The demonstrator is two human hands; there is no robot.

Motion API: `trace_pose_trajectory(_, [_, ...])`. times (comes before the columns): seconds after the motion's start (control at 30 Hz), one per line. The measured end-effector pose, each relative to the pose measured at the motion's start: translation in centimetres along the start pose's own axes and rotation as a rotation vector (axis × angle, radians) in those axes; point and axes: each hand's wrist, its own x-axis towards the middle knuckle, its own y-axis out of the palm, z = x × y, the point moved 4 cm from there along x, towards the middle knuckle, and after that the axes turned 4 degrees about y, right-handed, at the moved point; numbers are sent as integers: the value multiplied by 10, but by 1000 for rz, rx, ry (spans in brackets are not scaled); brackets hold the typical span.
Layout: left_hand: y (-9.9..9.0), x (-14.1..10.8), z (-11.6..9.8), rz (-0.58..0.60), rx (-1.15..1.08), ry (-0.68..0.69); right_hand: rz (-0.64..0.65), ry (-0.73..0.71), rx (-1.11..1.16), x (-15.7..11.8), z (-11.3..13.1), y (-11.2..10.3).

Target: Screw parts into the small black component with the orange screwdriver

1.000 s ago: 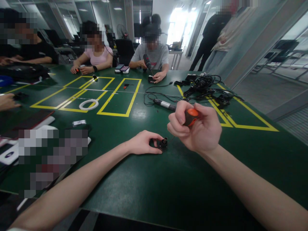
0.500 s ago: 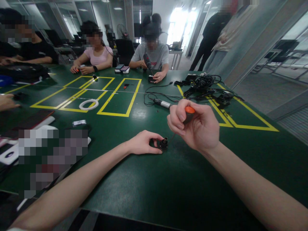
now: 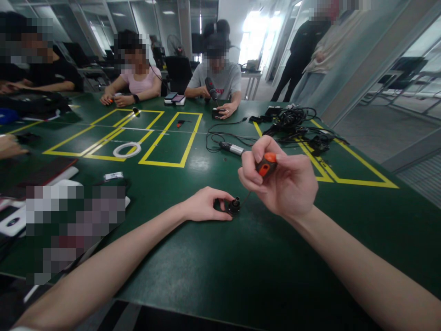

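On the green table (image 3: 193, 271), my left hand (image 3: 206, 204) grips a small round black part (image 3: 234, 208) between thumb and fingers. A short metal-tipped post stands up from the middle of that part. Just right of it and higher, my right hand (image 3: 282, 179) is closed around the orange and black handle of a screwdriver (image 3: 267, 166). The thin shaft slants down and left toward the black part's side. Whether its tip touches the part I cannot tell.
A silver and black cylindrical tool (image 3: 232, 148) with a cord lies beyond my right hand. Black cables (image 3: 292, 122) are heaped at the back right. A white ring (image 3: 127, 149) lies left of centre. Across the table a co-worker (image 3: 217, 78) holds a power drill (image 3: 211, 87).
The screwdriver handle has turned in my right hand, showing more of its orange side. That hand has shifted slightly; my left hand and the black part stay in place.
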Motion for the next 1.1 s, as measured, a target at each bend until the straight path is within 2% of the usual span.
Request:
trace_pose_trajectory(0.23, [0,0,1,-6,3,1,-64,37,-16,1,0,1])
trace_pose_trajectory(0.63, [0,0,0,-3,12,3,39,-10,17,-2,0,-1])
trace_pose_trajectory(0.93, [0,1,-2,11,-9,6,-76,-69,-29,-2,-6,-2])
trace_pose_trajectory(1.1, [0,1,-1,18,9,10,-77,-43,-11,-1,-7,-2])
